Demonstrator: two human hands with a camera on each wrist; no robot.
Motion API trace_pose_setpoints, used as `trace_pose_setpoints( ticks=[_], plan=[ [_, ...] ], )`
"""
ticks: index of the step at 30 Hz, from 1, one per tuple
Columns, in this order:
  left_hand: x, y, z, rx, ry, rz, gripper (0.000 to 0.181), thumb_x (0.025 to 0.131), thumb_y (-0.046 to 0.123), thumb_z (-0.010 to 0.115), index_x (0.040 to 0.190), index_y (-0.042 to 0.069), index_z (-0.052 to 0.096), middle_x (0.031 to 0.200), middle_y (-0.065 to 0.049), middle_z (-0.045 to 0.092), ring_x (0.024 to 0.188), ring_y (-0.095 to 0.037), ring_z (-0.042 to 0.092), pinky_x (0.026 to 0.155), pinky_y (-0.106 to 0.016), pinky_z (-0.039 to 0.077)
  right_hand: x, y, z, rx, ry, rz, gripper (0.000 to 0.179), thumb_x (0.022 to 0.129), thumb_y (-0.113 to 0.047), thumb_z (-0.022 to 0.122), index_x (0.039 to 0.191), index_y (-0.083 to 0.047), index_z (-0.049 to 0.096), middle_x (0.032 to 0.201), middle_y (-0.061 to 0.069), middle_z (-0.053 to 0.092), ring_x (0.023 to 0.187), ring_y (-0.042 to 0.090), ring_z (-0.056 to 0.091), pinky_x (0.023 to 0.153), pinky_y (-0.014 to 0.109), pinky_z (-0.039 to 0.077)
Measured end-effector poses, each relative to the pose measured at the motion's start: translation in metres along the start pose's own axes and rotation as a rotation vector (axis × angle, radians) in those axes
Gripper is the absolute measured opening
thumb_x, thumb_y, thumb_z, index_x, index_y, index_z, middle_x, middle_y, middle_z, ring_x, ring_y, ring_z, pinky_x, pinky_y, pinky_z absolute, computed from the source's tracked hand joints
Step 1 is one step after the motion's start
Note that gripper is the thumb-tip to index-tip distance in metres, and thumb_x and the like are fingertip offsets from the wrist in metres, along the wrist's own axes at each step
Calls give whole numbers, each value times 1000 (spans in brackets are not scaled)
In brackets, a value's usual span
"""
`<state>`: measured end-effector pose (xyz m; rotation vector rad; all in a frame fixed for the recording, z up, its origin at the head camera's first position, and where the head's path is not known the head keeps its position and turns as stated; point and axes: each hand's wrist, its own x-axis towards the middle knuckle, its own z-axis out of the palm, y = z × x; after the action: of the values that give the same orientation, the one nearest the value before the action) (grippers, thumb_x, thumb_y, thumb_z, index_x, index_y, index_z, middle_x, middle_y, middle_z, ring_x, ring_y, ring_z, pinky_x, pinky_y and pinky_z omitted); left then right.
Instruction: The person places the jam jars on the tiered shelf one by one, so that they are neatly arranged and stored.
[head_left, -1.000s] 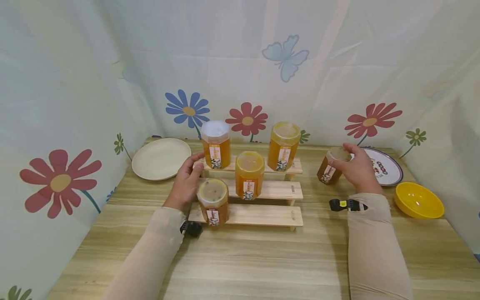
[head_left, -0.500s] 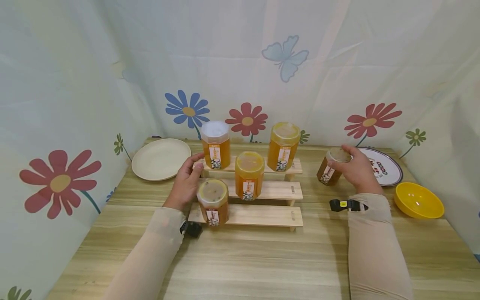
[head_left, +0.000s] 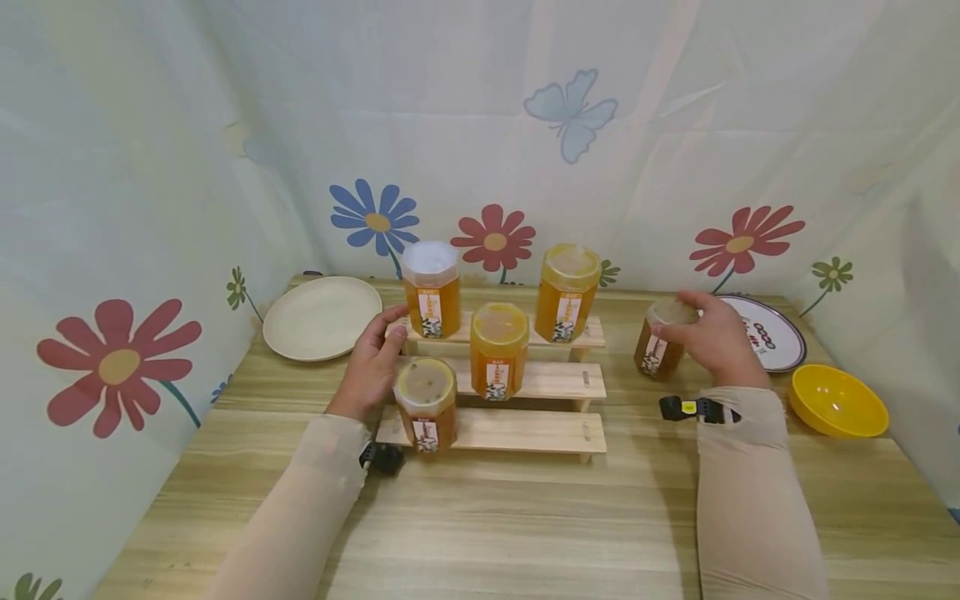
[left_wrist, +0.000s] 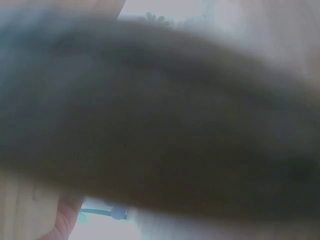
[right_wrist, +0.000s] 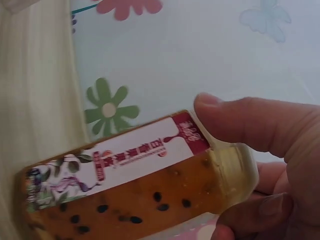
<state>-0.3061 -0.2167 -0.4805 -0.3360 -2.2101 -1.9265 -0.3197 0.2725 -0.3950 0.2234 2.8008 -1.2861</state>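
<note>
My right hand (head_left: pixel 716 337) grips a jar (head_left: pixel 660 340) of amber jelly or honey by its lid end, at the right of the stepped wooden stand (head_left: pixel 517 429). In the right wrist view this jar (right_wrist: pixel 135 200) has a white and red label and dark seeds inside; thumb and fingers hold it near the lid. Whether its base touches the table is unclear. My left hand (head_left: pixel 369 367) holds the stand's left end by the top step. On the stand are a white-topped jar (head_left: pixel 433 296), a top-right jar (head_left: pixel 567 300), a middle-step jar (head_left: pixel 498 354) and a bottom-left jar (head_left: pixel 427 408).
At the back left lies a cream plate (head_left: pixel 322 321). Behind my right hand is a patterned white plate (head_left: pixel 780 337), partly hidden, with a yellow bowl (head_left: pixel 836 404) in front of it. A flowered curtain (head_left: pixel 480 125) hangs along the back. A dark blur covers most of the left wrist view.
The jar in my right hand has shifted slightly left and toward me, and stands a little more upright. My left hand and the other jars stay put.
</note>
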Motion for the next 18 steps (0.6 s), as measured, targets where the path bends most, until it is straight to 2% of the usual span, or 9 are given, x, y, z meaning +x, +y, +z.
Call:
trace_pose_setpoints(
  ticks=[8,13,15,18],
  plan=[
    [-1,2,0,-3,4,-5,45,114,26,47,155,8,46,159,-10,46,115,-18,54,94,-19,46,-32,-31,-14,-162,-87,-117,92,93,-43,81,166,-14,34,164,28,36,137,49,41,110,70,38],
    [-1,1,0,-9,1,-13,45,115,27,47,156,8,46,160,-10,45,119,-27,53,94,-18,46,-55,-45,-22,-246,-122,-193,87,92,-42,82,163,-13,41,153,25,49,123,44,49,94,54,50],
    [-1,1,0,-13,1,-13,45,115,26,47,155,8,46,159,-10,46,120,-32,52,94,-18,46,-63,-49,-24,-257,-134,-210,87,91,-42,83,162,-14,42,148,23,54,118,41,52,88,46,51],
    [0,1,0,-15,2,-13,45,115,26,47,155,8,46,159,-10,46,119,-32,53,94,-19,46,-75,-54,-28,-275,-154,-239,85,90,-40,84,161,-14,44,143,19,58,114,37,56,83,40,51]
  ],
)
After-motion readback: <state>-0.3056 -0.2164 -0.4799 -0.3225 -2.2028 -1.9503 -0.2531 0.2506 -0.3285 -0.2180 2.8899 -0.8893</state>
